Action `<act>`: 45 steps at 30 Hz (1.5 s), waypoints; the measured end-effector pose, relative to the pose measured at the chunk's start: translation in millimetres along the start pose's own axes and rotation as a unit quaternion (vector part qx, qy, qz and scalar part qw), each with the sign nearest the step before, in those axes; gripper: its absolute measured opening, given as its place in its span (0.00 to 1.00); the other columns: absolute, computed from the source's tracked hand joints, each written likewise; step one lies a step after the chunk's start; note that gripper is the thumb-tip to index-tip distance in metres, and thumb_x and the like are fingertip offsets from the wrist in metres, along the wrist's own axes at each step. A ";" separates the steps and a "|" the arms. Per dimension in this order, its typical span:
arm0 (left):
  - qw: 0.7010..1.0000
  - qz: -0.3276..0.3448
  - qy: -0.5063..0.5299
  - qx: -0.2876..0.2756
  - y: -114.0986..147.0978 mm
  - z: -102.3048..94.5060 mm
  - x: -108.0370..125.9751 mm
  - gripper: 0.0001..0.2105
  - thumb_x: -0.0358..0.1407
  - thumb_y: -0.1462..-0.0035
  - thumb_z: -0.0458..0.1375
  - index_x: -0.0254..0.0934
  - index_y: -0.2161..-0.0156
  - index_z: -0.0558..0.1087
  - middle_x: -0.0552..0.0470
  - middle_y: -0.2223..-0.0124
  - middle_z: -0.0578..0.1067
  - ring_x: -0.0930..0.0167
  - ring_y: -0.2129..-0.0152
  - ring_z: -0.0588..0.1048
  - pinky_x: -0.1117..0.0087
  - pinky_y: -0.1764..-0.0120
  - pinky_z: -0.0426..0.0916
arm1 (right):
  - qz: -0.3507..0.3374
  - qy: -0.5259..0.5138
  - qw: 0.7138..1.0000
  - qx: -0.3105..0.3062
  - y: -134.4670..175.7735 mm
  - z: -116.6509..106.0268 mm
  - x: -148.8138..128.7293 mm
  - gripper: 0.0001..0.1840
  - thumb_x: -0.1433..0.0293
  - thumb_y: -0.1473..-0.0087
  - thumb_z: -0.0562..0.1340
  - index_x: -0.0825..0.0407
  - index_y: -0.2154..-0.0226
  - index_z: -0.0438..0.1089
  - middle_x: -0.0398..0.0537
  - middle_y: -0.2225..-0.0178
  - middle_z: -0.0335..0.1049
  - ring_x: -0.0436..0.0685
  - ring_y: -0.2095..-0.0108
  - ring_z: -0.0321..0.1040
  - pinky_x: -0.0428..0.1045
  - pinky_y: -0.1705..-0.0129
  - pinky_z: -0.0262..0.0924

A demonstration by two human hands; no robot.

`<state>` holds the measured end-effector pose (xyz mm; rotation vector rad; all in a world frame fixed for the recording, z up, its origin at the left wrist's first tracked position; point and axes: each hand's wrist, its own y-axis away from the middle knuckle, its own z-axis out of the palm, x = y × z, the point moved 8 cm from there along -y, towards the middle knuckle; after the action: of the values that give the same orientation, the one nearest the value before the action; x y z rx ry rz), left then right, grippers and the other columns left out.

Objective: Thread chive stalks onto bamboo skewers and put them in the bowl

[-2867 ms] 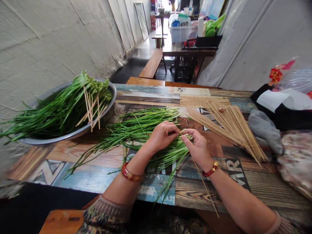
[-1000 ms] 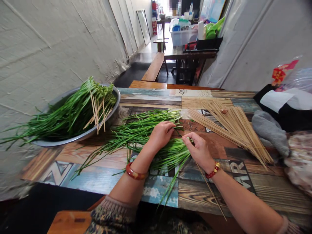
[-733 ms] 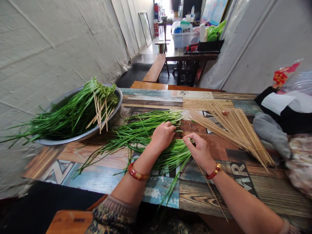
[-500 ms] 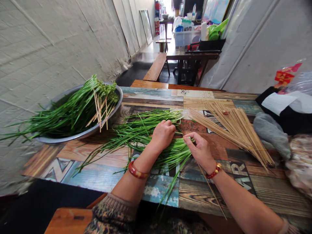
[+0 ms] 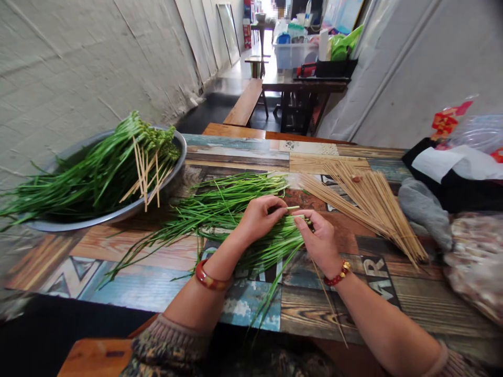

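Note:
My right hand [image 5: 320,240] is closed around the pale stem ends of a row of garlic chives [image 5: 271,250] and a thin bamboo skewer [image 5: 329,298]. The skewer's long end slants down past the table's front edge, while its tip is hidden by my fingers. Just to the left, my left hand [image 5: 259,217] pinches a chive stem [image 5: 293,208], its cut end pointing at my right fingers. Loose chives [image 5: 236,187] lie on the table behind my left hand. How many stems sit on the skewer is hidden.
At the left, a metal basin [image 5: 183,152] holds chives [image 5: 98,167] bunched on skewers [image 5: 146,173]. Bare bamboo skewers [image 5: 379,209] lie fanned out at the right, near a grey plastic bag [image 5: 424,209] and a bag of pale pieces [image 5: 475,262]. Behind stands another table [image 5: 271,78].
My left hand has turned and lifted a chive stem, bringing its end close to my right fingers. My right hand keeps its grip. The view has shifted slightly.

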<state>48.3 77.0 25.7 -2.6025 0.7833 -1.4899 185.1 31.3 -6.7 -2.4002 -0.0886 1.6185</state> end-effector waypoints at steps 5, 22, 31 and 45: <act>1.000 -0.010 0.018 0.011 0.6 -1.0 2.3 0.05 0.29 0.47 0.57 0.32 0.71 0.74 0.52 0.72 0.75 0.75 0.74 0.71 0.75 0.68 0.63 | 0.016 -0.026 1.000 -0.007 0.1 -0.5 0.7 0.13 0.61 0.45 0.59 0.52 0.64 0.73 0.48 0.64 0.76 0.55 0.66 0.72 0.49 0.64 0.64; 0.999 0.034 0.021 0.011 1.0 -0.4 10.3 0.05 0.28 0.47 0.57 0.33 0.72 0.73 0.52 0.72 0.75 0.75 0.74 0.71 0.75 0.67 0.64 | 0.008 -0.027 1.000 -0.004 -0.2 -0.4 1.7 0.13 0.62 0.44 0.59 0.51 0.63 0.74 0.48 0.64 0.76 0.56 0.64 0.72 0.51 0.60 0.65; 0.997 0.066 -0.028 0.005 0.5 1.4 11.0 0.04 0.27 0.48 0.58 0.34 0.72 0.74 0.52 0.72 0.75 0.74 0.72 0.71 0.73 0.66 0.64 | -0.002 -0.005 1.000 0.001 -1.4 -1.0 0.2 0.13 0.62 0.45 0.58 0.52 0.64 0.74 0.48 0.64 0.77 0.56 0.65 0.72 0.51 0.61 0.65; 0.999 0.034 -0.023 0.001 1.5 2.8 8.6 0.05 0.27 0.49 0.58 0.34 0.74 0.74 0.52 0.72 0.75 0.73 0.72 0.71 0.72 0.66 0.64 | 0.013 -0.013 1.000 -0.012 -1.6 1.7 6.1 0.12 0.60 0.46 0.59 0.51 0.65 0.72 0.48 0.67 0.75 0.55 0.68 0.70 0.50 0.65 0.64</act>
<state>53.5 71.3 30.6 -2.5701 0.8561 -1.4073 186.1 34.3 -12.5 -2.4085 -0.0831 1.6682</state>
